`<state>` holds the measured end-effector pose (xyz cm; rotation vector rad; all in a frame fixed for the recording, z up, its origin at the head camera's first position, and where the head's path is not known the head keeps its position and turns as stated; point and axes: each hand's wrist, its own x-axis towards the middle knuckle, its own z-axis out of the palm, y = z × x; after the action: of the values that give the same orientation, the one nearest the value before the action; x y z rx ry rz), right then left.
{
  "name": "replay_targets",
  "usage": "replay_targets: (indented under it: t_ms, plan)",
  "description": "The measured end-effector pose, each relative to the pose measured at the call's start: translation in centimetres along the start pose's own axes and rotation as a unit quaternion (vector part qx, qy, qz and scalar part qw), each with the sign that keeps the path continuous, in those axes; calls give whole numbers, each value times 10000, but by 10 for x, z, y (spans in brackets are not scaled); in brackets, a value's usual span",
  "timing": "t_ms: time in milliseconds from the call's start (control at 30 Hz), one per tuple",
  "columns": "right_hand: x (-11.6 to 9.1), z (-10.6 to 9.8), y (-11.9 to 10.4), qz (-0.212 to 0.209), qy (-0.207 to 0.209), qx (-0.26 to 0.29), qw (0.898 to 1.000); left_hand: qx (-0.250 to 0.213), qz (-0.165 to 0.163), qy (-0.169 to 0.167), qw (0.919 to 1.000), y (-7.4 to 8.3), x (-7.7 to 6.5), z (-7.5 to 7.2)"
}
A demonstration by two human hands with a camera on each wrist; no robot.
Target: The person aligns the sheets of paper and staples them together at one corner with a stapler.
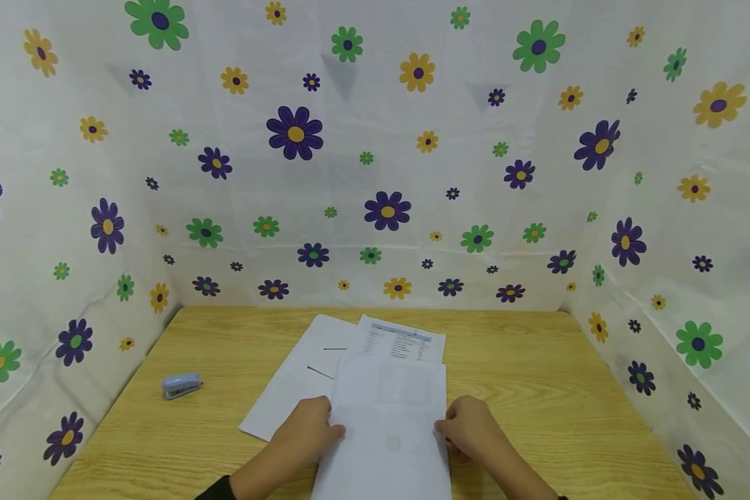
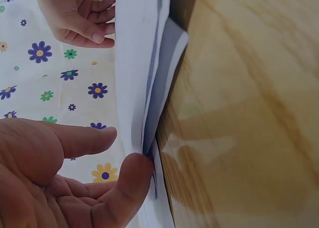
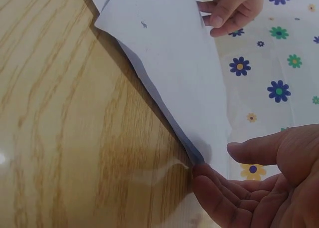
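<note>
A white stack of paper sheets (image 1: 389, 444) lies in front of me, with faint print showing through. My left hand (image 1: 309, 427) grips its left edge, thumb over the top and curled fingers at the side. Across from it, my right hand (image 1: 469, 425) holds the right edge in the same way. Close up in the left wrist view, the index fingertip meets the layered paper edges (image 2: 149, 88). In the right wrist view, the sheets (image 3: 164, 63) slant up off the table near a corner, over the fingertips.
Beyond the stack lies a sheet with a printed table (image 1: 406, 340). To the left, white paper (image 1: 287, 389) carries two thin dark lines and is partly covered. A pale stapler (image 1: 182, 385) sits at the left of the wooden table (image 1: 519, 361). Flowered curtain (image 1: 362, 180) encloses the table's back and sides.
</note>
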<state>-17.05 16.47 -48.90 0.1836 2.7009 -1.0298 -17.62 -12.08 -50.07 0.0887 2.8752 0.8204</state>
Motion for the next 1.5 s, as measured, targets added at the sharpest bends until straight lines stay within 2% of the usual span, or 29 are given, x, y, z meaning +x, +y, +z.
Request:
replay_targets:
  t_ms: [133,267,433,533,700,833,967,1033,1167,1267,1500]
  plan:
    - [2,0,1,20,1,-86,10000,-90,-94,-154,9998,0,0,0]
    - [5,-4,2,-76,-98,-123,9998,-144,-51,-274,9995,-1,1,-3]
    - [13,-19,3,-214,-221,165,9994,-212,-62,-363,9991,-1,8,-16]
    - [22,-32,1,-113,-170,346,9992,-41,-82,-290,9995,1,18,-25]
    - [45,-49,-5,189,-65,756,9969,187,4,-77,9998,4,42,-35]
    - [69,-56,-10,315,26,1223,9920,60,135,-58,9999,9,70,-41]
    - [95,-57,-13,567,41,1929,9796,-113,118,-105,9998,18,101,-41]
    - [105,-57,-16,782,29,2216,9720,-165,85,-76,9998,21,116,-36]
    - [122,-50,-22,1341,173,2239,9652,-224,-134,-17,9997,24,140,-22]
    - [131,-43,-25,1581,263,2079,9649,-232,-365,-25,9991,25,152,-14]
    - [139,-31,-33,1726,423,1872,9661,-364,-519,20,9980,28,167,-13]
